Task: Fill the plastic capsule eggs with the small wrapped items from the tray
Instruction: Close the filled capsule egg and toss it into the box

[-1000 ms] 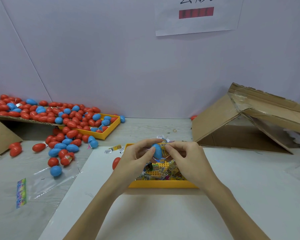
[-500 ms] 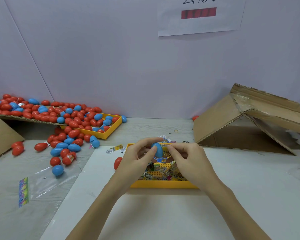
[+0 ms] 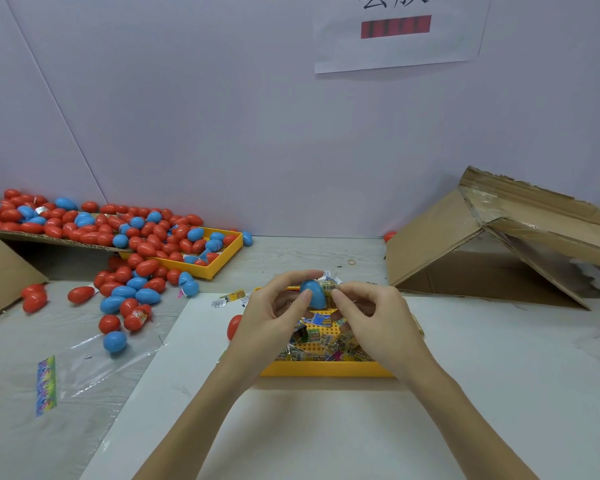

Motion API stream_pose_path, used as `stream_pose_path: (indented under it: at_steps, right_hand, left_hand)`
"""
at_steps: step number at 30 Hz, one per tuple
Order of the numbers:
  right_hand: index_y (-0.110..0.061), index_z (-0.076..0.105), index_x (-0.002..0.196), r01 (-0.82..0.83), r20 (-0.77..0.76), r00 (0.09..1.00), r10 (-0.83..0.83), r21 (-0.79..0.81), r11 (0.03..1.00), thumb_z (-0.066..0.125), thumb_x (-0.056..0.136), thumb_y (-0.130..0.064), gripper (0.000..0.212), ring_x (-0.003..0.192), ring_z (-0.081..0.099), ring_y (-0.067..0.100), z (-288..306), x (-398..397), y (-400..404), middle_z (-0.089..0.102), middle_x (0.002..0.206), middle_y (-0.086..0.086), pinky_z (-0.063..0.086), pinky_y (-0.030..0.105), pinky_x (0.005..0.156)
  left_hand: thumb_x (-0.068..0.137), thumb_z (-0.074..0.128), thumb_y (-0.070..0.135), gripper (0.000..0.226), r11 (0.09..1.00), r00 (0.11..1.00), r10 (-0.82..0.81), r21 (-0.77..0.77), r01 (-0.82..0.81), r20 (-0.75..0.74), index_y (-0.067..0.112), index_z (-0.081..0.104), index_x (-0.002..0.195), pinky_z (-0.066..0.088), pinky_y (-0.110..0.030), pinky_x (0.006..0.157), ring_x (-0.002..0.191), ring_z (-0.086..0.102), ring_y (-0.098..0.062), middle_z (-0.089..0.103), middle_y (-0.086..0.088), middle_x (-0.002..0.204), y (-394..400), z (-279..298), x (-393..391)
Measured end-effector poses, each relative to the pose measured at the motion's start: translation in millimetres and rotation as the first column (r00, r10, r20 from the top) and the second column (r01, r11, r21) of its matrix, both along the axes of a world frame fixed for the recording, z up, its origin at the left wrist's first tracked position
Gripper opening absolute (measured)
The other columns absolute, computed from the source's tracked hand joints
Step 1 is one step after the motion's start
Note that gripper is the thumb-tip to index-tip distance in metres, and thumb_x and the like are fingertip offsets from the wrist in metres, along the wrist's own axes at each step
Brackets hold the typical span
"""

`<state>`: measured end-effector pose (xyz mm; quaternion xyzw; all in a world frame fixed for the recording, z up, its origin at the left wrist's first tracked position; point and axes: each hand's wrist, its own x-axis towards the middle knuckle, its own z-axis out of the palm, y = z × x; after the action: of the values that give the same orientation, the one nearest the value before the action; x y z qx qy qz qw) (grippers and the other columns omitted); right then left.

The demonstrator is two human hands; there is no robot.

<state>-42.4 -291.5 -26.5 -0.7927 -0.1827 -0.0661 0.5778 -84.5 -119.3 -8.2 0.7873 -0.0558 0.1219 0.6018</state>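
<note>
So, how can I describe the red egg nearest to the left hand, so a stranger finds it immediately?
Find the yellow tray of wrapped items at the centre. Just beyond its left side, on the white sheet, one red egg lies partly behind the left hand. It lies alone, apart from the egg piles.

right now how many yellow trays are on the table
2: one yellow tray under the hands, holding wrapped items; another yellow tray back left, heaped with eggs. Others may be hidden beneath the pile.

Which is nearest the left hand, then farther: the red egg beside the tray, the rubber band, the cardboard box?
From the left hand:
1. Red egg, just left of it.
2. Rubber band, behind, rightward.
3. Cardboard box, far right.
</note>
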Motion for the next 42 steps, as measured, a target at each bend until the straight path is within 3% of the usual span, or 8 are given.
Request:
stream_pose_path:
  at_steps: [4, 9, 15, 20, 26, 34, 42]
  right_hand:
    - [-0.033, 0.075, 0.099, -0.014, -0.023, 1.000, 0.014, -0.022, 1.000, 0.059, 0.102, -0.026, 0.017, 0.072, 0.072, 0.014, -0.9, 1.1, -1.3, 0.075, 0.078, -0.005, 0.062, 0.030, 0.068]
    - [-0.019, 0.075, 0.109, -0.049, -0.102, 0.993, 0.051, 0.020, 0.999, 0.053, 0.106, -0.022, 0.023, 0.080, 0.074, 0.013, 1.2, 1.2, -0.3, 0.076, 0.086, 0.002, 0.061, 0.027, 0.067]
    - [-0.020, 0.076, 0.107, -0.038, -0.111, 0.993, 0.041, 0.030, 0.999, 0.055, 0.104, -0.023, 0.021, 0.078, 0.074, 0.011, 3.9, -2.4, 1.3, 0.076, 0.085, 0.000, 0.060, 0.024, 0.065]
    - [-0.017, 0.077, 0.100, 0.026, -0.232, 0.972, 0.027, 0.223, 0.974, 0.066, 0.098, -0.017, 0.011, 0.076, 0.074, 0.012, 5.5, -3.0, -0.6, 0.078, 0.083, 0.000, 0.058, 0.019, 0.064]
    - [-0.019, 0.077, 0.096, 0.049, -0.287, 0.957, 0.028, 0.258, 0.965, 0.061, 0.101, -0.029, 0.019, 0.071, 0.070, 0.009, 6.3, -2.5, 0.6, 0.077, 0.081, 0.001, 0.059, 0.021, 0.066]
    - [-0.023, 0.077, 0.091, 0.029, -0.236, 0.971, 0.029, 0.237, 0.971, 0.061, 0.101, -0.029, 0.021, 0.066, 0.070, 0.009, 6.3, -4.9, 1.9, 0.077, 0.077, 0.002, 0.056, 0.018, 0.061]
    - [-0.037, 0.072, 0.085, 0.010, -0.083, 0.997, 0.000, 0.124, 0.992, 0.062, 0.100, -0.029, 0.020, 0.059, 0.067, 0.003, 9.3, -8.5, 2.6, 0.074, 0.068, -0.010, 0.050, 0.012, 0.056]
  left_hand:
    - [0.103, 0.055, 0.013, 0.030, 1.000, 1.000, 0.000, -0.011, 0.000, 0.002, 0.024, 0.067, 0.129, 0.052, -0.012, 0.079, 0.094, 0.070, -0.007, 0.071, 0.002, 0.113, -0.6, 1.3, -0.3]
    - [0.103, 0.054, 0.014, 0.031, 1.000, 1.000, -0.010, -0.027, 0.010, -0.004, 0.022, 0.066, 0.130, 0.053, -0.013, 0.079, 0.092, 0.070, -0.007, 0.072, 0.002, 0.113, 0.2, 1.6, -0.5]
    - [0.102, 0.057, 0.013, 0.031, 1.000, 1.000, 0.005, -0.001, -0.005, 0.003, 0.026, 0.067, 0.128, 0.053, -0.012, 0.078, 0.092, 0.071, -0.008, 0.072, 0.004, 0.110, 0.6, -0.4, 1.5]
    - [0.101, 0.058, 0.017, 0.028, 0.999, 1.000, 0.022, -0.044, -0.023, -0.011, 0.030, 0.069, 0.124, 0.052, -0.011, 0.076, 0.090, 0.072, -0.006, 0.074, 0.010, 0.099, 2.3, -1.2, 2.7]
    - [0.103, 0.056, 0.016, 0.028, 0.998, 0.999, -0.019, -0.053, 0.018, -0.027, 0.026, 0.068, 0.126, 0.053, -0.013, 0.077, 0.085, 0.071, -0.009, 0.072, 0.010, 0.101, -0.1, -3.1, 1.9]
    - [0.103, 0.056, 0.016, 0.030, 0.999, 0.999, -0.037, -0.035, 0.035, -0.037, 0.024, 0.068, 0.129, 0.053, -0.012, 0.075, 0.085, 0.071, -0.008, 0.072, 0.004, 0.101, -1.2, -5.0, 3.4]
    - [0.103, 0.056, 0.017, 0.030, 1.000, 0.999, -0.010, 0.012, 0.011, -0.037, 0.026, 0.067, 0.129, 0.053, -0.011, 0.074, 0.084, 0.070, -0.005, 0.070, -0.001, 0.106, 0.0, -5.9, 4.8]
